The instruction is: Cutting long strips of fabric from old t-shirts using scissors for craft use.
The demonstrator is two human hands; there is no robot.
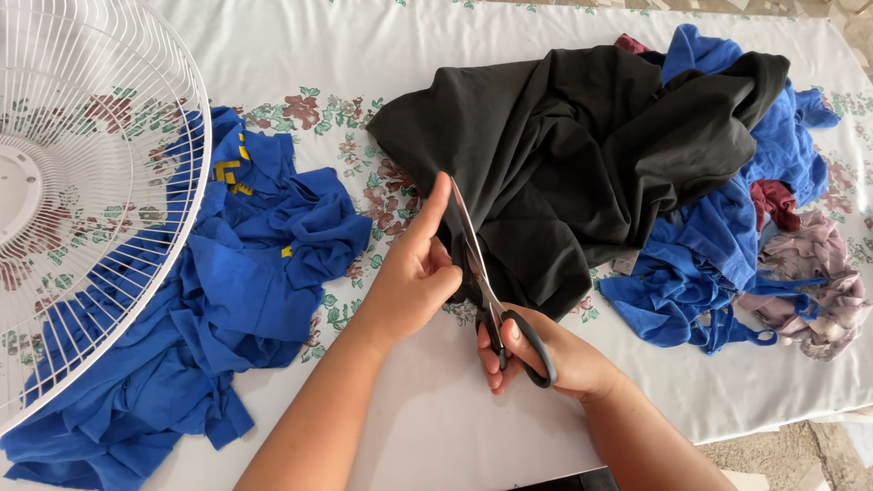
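While my left hand [414, 277] pinches the black cloth [564, 155] tight so it stays flat in the middle of the desk [436, 427], my right hand [536, 355] grips the scissors [486, 291], blades closed along the cloth's edge.

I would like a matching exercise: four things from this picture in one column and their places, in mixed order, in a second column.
Things:
1. scissors
2. black cloth
3. fan grille
4. pale mauve cloth

Places:
A. far left edge
B. in the right hand
C. far right of the table
D. centre, gripped by the left hand

Pairs: 1-B, 2-D, 3-A, 4-C
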